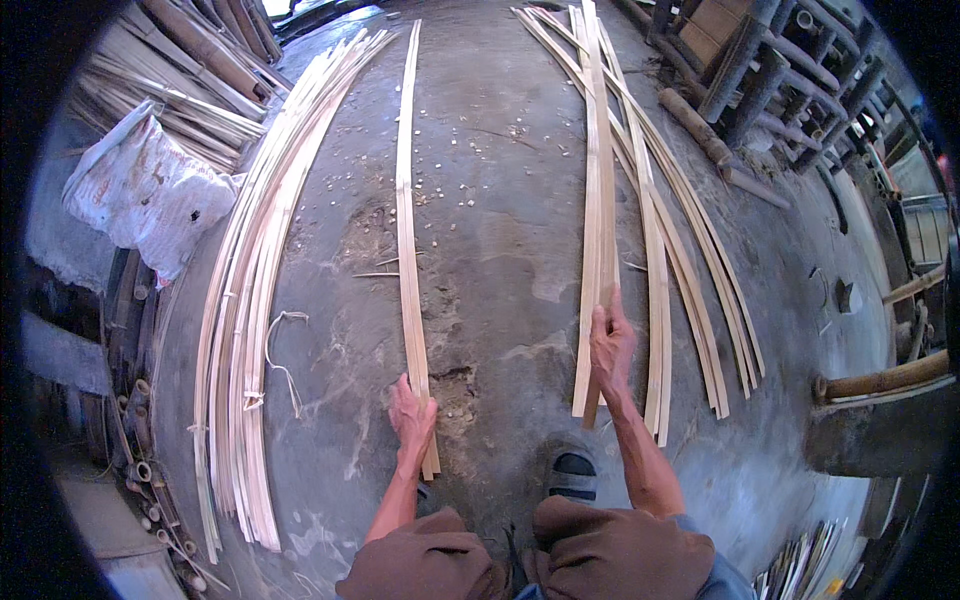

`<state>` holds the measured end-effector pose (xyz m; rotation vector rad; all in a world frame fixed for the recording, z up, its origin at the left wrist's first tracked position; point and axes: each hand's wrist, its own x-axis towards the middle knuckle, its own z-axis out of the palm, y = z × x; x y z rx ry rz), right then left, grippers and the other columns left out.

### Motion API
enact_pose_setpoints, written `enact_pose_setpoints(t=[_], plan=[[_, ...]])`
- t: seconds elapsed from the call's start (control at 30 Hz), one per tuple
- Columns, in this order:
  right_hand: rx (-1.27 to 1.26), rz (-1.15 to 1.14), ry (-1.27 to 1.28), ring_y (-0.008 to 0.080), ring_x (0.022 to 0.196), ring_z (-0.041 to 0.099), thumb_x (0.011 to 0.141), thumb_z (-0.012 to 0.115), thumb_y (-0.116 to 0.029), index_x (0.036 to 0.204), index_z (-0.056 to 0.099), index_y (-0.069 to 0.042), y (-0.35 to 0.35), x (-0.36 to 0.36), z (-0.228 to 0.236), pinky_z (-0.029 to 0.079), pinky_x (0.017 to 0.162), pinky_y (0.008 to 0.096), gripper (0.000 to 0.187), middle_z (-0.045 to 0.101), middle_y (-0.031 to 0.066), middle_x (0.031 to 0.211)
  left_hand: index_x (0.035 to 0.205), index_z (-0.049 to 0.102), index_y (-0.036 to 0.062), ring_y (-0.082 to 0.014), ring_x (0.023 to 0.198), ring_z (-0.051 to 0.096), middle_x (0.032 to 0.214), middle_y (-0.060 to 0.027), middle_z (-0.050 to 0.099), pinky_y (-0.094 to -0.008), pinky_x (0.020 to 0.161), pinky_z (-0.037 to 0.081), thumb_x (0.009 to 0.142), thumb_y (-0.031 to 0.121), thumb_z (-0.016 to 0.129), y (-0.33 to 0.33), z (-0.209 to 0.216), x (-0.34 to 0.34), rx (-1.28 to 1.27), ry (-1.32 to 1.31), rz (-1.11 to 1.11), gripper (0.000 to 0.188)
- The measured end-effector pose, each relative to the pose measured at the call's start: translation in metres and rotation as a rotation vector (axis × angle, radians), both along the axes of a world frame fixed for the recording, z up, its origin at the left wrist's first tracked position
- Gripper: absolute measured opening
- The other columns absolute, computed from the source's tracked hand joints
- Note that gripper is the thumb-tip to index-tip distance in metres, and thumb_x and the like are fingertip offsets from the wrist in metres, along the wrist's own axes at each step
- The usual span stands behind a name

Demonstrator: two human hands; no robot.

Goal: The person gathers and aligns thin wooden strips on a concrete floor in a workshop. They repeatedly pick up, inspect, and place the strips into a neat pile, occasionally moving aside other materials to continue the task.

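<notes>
My left hand (411, 412) is closed around the near end of a long pale bamboo strip (404, 210), which runs away from me across the floor. To the right, my right hand (611, 340) grips more bamboo strips (597, 180) near their near end; how many it holds I cannot tell. Beside that hand, further loose strips (690, 250) fan out over the floor, some crossing each other at the far end. On the left lies a thick bundle of similar strips (255, 300), with a thin tie (285, 350) near its lower part.
A white sack (150, 195) and stacked split bamboo (190, 90) stand at the left. Bamboo poles (150, 500) lie along the left edge. At the right are a wooden rack (780, 80) and a round pole (695, 125). Small chips (465, 190) litter the concrete floor (490, 260).
</notes>
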<state>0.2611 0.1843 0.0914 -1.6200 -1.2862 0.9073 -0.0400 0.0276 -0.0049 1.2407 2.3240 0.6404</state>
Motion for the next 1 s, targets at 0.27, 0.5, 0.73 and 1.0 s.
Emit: enact_pose_setpoints(t=[0.27,0.5,0.73,1.0], plan=[[-0.003,-0.036,-0.024,0.0079,0.065,0.047,0.099,0.055,-0.021,0.149,0.038,-0.003,0.008,0.008,-0.070,0.044,0.058,0.0273,0.056,0.053,-0.0014,0.075,0.141,0.037,-0.0006,-0.0343,0.108,0.058,0.119,-0.0216,0.055,-0.0450,0.094,0.047,0.075,0.015,0.070,-0.002,-0.006,-0.012,0.156,-0.167,0.003,0.076],[-0.040,-0.004,-0.142,0.0154,0.072,0.054,0.099,0.053,-0.022,0.146,0.042,0.000,-0.006,0.020,-0.084,0.048,0.069,0.0325,0.054,0.057,0.0071,0.078,0.122,0.052,-0.0005,-0.0129,0.084,0.061,0.095,-0.0058,0.065,-0.0295,0.074,0.052,0.089,0.011,0.067,0.005,-0.002,-0.014,0.096,-0.847,0.172,0.037],[-0.043,0.372,-0.147,0.0266,0.095,0.063,0.099,0.058,-0.027,0.123,0.060,0.003,-0.055,-0.030,-0.083,0.049,0.085,0.0376,0.038,0.067,0.0167,0.105,0.115,0.058,0.0013,-0.0112,0.082,0.063,0.095,-0.0034,0.067,-0.0279,0.073,0.053,0.093,0.009,0.065,-0.004,0.007,0.043,0.116,-1.163,0.026,0.025],[-0.541,0.557,0.545,0.0045,0.070,0.051,0.101,0.057,-0.032,0.106,0.066,-0.006,-0.077,-0.077,-0.100,0.041,0.060,0.0231,0.027,0.058,-0.0047,0.079,0.110,0.061,0.0017,-0.0084,0.081,0.059,0.088,0.0000,0.064,-0.0240,0.071,0.048,0.092,0.011,0.066,0.010,0.023,0.079,0.003,-1.115,-0.100,0.021]])
